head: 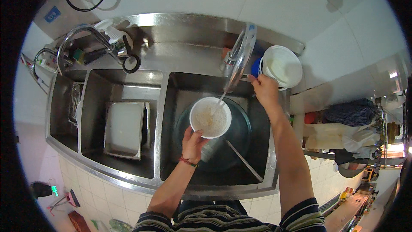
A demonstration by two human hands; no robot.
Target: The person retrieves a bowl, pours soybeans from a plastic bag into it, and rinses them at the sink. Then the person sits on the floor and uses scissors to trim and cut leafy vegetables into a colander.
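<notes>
My left hand [193, 143] grips the near rim of a round white bowl [210, 117] over the right sink basin [173, 167]. Water runs from the chrome faucet [239, 61] into the bowl, which holds cloudy, bubbly liquid with something yellowish in it. My right hand [266, 91] is at the faucet's lever [245, 77], its fingers closed around the end. Just beyond that hand stands a white plastic tub [281, 66]. Beneath the bowl lies a large round dark vessel [238, 125] in the basin, with a long thin metal rod [244, 161] slanting across it.
The middle basin [96, 103] holds a rectangular metal pan [124, 129] with whitish liquid. Another curved faucet [74, 29] and a white spray bottle [112, 33] stand at the back left. Metal racks [74, 103] are in the left basin. A shelf with cloths [349, 112] is at right.
</notes>
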